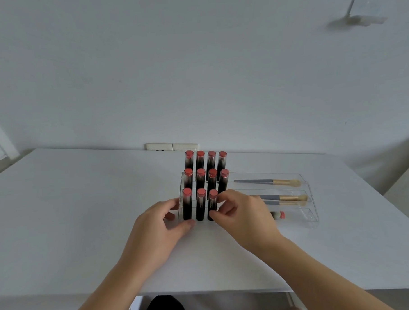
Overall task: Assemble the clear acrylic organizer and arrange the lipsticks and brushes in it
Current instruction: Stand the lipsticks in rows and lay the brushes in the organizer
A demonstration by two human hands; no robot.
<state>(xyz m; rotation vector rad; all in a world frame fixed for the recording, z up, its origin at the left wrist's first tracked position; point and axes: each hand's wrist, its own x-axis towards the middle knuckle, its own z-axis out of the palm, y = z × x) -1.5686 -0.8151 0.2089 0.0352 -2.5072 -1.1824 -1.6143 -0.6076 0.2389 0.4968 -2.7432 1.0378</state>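
A clear acrylic stepped lipstick stand stands on the white table with several dark lipsticks with red tops upright in three rows. My left hand grips the stand's front left corner, thumb against the front. My right hand pinches the front-row right lipstick at the stand's right side. To the right a clear acrylic tray holds three grey-and-gold brushes, and a short brush with a red band lies in its front part.
A wall socket plate sits at the table's back edge against the white wall. The table's near edge runs below my forearms, with a dark object under it.
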